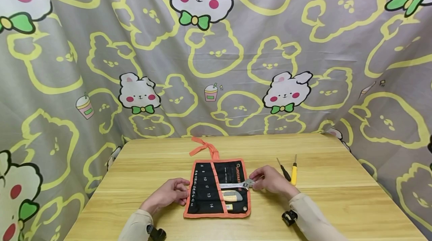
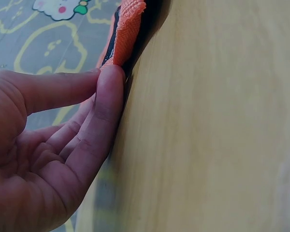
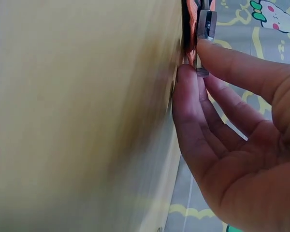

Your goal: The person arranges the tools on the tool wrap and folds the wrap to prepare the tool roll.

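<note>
The right hand (image 1: 271, 181) pinches the wrench (image 1: 236, 186) by its head, over the tool roll (image 1: 217, 188) near the table's (image 1: 337, 196) front edge. The left hand (image 1: 168, 194) pinches the roll's left border (steadying it, probably). Next, likely sliding the wrench along its pocket.

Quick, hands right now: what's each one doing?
Left hand: pinches the tool roll's orange edge.
Right hand: pinches the adjustable wrench's head.

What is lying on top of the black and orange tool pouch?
On the tool pouch lie a silver adjustable wrench, its head pinched by the right hand, and a yellow-grey utility knife. What the pockets hide cannot be seen.
</note>
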Demonstrator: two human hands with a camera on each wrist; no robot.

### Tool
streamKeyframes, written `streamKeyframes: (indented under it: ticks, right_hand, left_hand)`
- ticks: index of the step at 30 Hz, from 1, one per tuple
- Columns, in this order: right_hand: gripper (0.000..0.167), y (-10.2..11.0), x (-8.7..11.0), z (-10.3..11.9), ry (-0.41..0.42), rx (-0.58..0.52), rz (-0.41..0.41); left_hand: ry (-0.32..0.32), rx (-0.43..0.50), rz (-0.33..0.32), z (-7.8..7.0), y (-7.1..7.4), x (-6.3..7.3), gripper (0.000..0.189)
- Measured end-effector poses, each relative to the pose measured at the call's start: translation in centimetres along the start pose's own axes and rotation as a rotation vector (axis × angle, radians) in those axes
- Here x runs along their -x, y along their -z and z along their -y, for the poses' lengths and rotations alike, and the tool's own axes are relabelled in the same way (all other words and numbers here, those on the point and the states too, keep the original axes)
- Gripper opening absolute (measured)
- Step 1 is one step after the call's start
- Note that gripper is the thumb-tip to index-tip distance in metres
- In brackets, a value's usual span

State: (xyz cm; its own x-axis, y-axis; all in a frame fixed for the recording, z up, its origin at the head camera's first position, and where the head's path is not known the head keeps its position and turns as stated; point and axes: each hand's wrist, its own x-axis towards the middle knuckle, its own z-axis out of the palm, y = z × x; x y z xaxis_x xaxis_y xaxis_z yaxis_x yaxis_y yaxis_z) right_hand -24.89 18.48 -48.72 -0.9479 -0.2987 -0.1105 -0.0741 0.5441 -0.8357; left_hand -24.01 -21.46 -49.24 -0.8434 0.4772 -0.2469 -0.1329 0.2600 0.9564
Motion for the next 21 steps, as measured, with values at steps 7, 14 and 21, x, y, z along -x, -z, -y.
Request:
streamKeyframes:
  ticks: [7,14,21]
  right_hand:
    - [0.028,-0.67,-0.19,0.7,0.001,0.04,-0.013]
    - [0.029,-1.04,-0.47,0.81,0.054,0.058,-0.015]
    - [0.031,-0.53,-0.33,0.5,0.058,-0.034,0.064]
  left_hand:
    - [0.005,0.003,-0.004,0.07,0.08,-0.14,0.048]
    - [-0.002,0.005,-0.001,0.11,0.13,-0.16,0.048]
    - [-0.01,0.011,0.014,0.27,0.27,-0.17,0.048]
